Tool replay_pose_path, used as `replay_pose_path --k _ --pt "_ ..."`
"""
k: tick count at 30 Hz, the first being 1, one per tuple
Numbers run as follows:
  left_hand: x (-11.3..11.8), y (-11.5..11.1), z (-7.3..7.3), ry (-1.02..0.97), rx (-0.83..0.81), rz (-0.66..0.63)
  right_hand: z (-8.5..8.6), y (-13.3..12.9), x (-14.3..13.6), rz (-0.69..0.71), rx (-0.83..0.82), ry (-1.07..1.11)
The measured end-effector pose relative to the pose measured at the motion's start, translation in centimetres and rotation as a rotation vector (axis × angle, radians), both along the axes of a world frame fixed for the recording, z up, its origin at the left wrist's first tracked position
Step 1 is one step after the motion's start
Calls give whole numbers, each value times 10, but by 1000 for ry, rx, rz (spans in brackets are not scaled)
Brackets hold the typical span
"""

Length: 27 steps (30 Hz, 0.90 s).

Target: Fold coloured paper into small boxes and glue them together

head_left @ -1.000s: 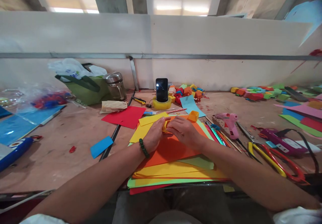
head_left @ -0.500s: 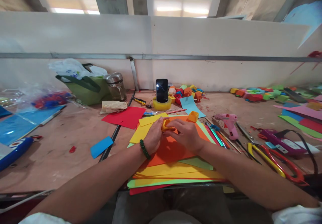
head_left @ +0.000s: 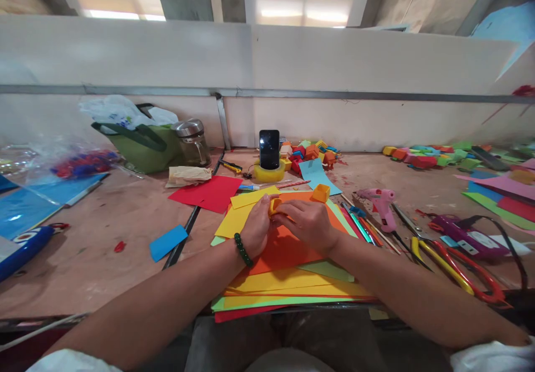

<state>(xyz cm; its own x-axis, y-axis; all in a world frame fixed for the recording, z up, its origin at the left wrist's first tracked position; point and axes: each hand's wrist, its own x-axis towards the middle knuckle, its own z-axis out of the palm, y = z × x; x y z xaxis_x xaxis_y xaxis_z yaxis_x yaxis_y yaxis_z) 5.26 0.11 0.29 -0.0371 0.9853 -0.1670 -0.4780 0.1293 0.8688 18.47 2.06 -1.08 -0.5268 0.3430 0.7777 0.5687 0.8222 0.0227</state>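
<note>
Between my two hands is a small folded piece of yellow-orange paper (head_left: 275, 206), partly hidden by my fingers. My left hand (head_left: 258, 226), with a dark green bead bracelet (head_left: 242, 249) at the wrist, grips it from the left with the thumb on top. From the right, the bent fingers of my right hand (head_left: 308, 221) close on its other side. Both hands are just above an orange sheet (head_left: 284, 252) on a stack of coloured paper. A yellow-orange folded paper box (head_left: 321, 193) sits on the stack beyond my right hand.
A phone (head_left: 269, 149) stands in a tape roll (head_left: 269, 172), beside a heap of folded paper pieces (head_left: 311, 152). To the right lie a pink glue gun (head_left: 381, 202), pencils, and scissors (head_left: 443, 260). A green bag (head_left: 142, 146) and a glass jar (head_left: 194, 143) stand back left.
The folded paper has turned slightly between my fingers, and my right fingers have shifted a little on it. Both hands stay in nearly the same place.
</note>
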Motion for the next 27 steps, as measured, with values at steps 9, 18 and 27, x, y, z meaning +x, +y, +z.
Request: replay_pose_path --k 9,18,27 --pt "-2 -1 -1 21 2 -25 0 0 0 10 -40 -43" --pt "-1 -2 3 41 -16 -15 -1 0 2 14 -154 -97" --pt "-1 0 -2 -11 34 -32 3 -3 1 33 -234 -32"
